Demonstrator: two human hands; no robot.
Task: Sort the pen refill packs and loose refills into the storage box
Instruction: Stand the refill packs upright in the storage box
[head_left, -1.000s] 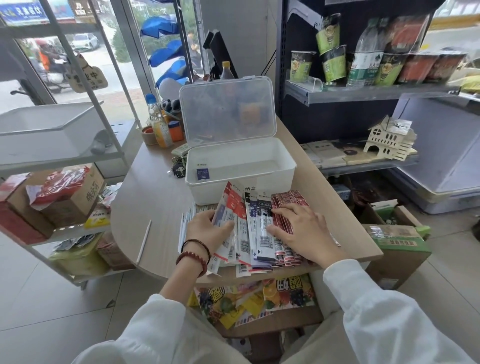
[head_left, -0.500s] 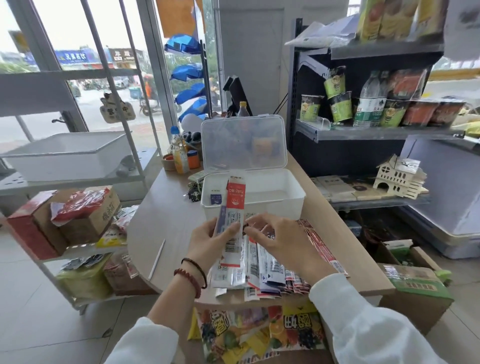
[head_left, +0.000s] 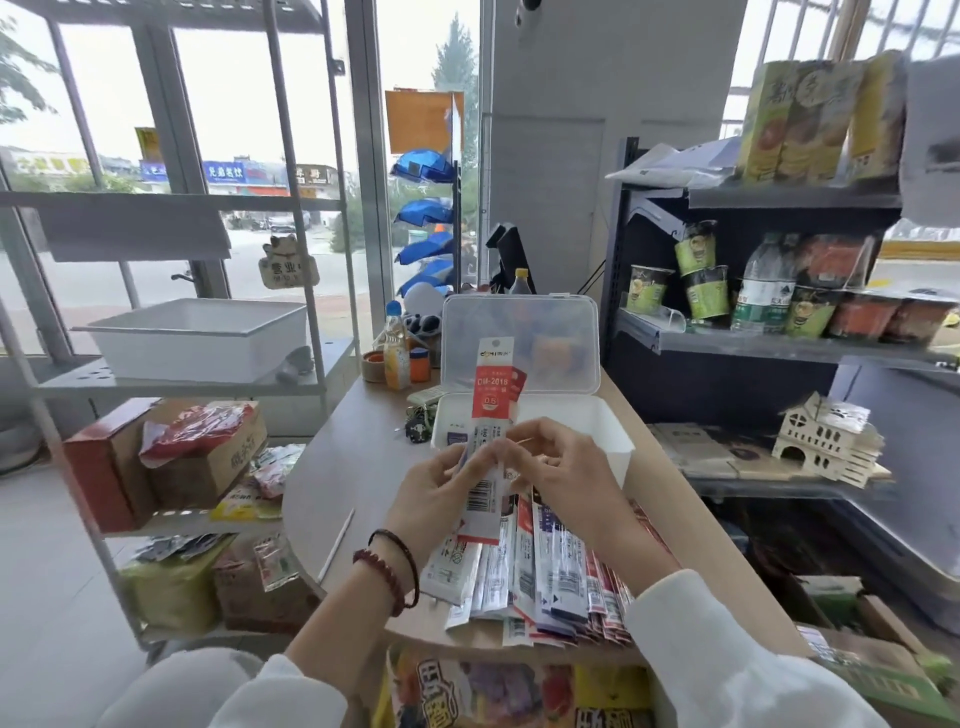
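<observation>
while both hands hold it upright at centre frame, the red-and-white refill pack (head_left: 492, 400) faces the camera, likely so its label can be read before sorting. left hand (head_left: 434, 501) grips its lower half, right hand (head_left: 563, 470) pinches its edge. just behind, the storage box (head_left: 615, 441) stands lid-up, ready. the pile of refill packs (head_left: 550, 571) lies fanned at lower centre on the counter (head_left: 363, 467).

Storage box (head_left: 613, 441) sits behind refill packs (head_left: 550, 577) on table (head_left: 353, 467).
</observation>
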